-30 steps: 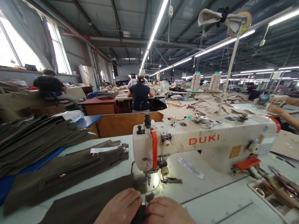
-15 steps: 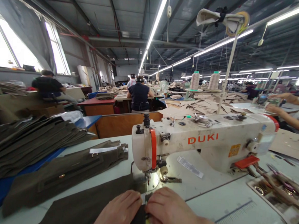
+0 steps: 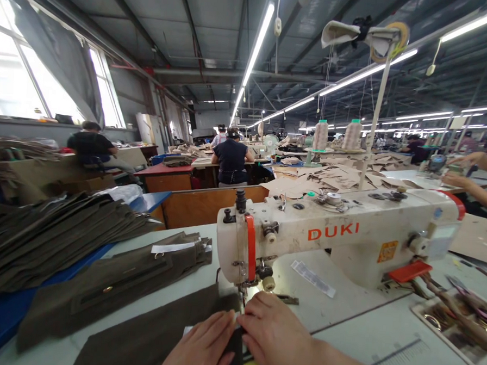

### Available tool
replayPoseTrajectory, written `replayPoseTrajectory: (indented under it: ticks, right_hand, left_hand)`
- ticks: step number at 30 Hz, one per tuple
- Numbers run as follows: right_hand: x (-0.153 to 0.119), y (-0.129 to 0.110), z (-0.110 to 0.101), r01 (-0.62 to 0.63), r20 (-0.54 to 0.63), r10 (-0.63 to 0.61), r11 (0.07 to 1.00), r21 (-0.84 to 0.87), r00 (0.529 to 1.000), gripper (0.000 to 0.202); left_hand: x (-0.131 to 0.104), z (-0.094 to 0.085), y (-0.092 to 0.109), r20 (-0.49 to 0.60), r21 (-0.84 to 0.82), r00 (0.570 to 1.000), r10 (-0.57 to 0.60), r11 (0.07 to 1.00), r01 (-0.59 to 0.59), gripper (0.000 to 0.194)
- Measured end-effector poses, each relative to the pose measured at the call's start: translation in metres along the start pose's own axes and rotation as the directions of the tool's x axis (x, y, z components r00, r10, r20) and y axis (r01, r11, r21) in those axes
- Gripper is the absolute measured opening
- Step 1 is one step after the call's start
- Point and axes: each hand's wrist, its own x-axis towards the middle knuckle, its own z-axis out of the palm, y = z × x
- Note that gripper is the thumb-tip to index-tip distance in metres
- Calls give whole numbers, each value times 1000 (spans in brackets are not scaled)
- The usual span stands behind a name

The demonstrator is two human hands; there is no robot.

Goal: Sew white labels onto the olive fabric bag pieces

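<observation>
Dark cloth (image 3: pixel 150 330) lies under the left hand (image 3: pixel 202 344), fingers together, and beside the right hand (image 3: pixel 278 331), fingers bent; grips unclear.

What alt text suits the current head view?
A person's left hand and right hand lie close together at the edge of a flat, dark olive cloth panel, before a white sewing machine lettered DUKI in red. More dark cloth pieces lie at left.

Left grip (image 3: pixel 204 341) rests on dark cloth (image 3: pixel 150 324) beside right grip (image 3: pixel 274 328), by the sewing machine (image 3: pixel 334 231).
</observation>
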Motion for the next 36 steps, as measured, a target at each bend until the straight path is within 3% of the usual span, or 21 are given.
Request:
replayPoseTrajectory:
  ticks: [12,21,26,36]
  right_hand:
    - [4,7,-4,-125,-15,125,992,-9,992,14]
    - [3,7,-1,-62,-33,59,995,-83,998,10]
    - [3,9,0,-95,-22,94,992,-83,995,12]
    - [4,9,-3,-127,4,128,989,-79,992,11]
  left_hand:
    - [22,12,-4,62,-89,986,-152,983,157,32]
    - [13,8,2,-3,-42,998,-58,997,57,35]
    - [18,6,1,-44,-8,999,-4,1000,3,35]
    - [26,3,3,-50,32,999,-6,999,7,33]
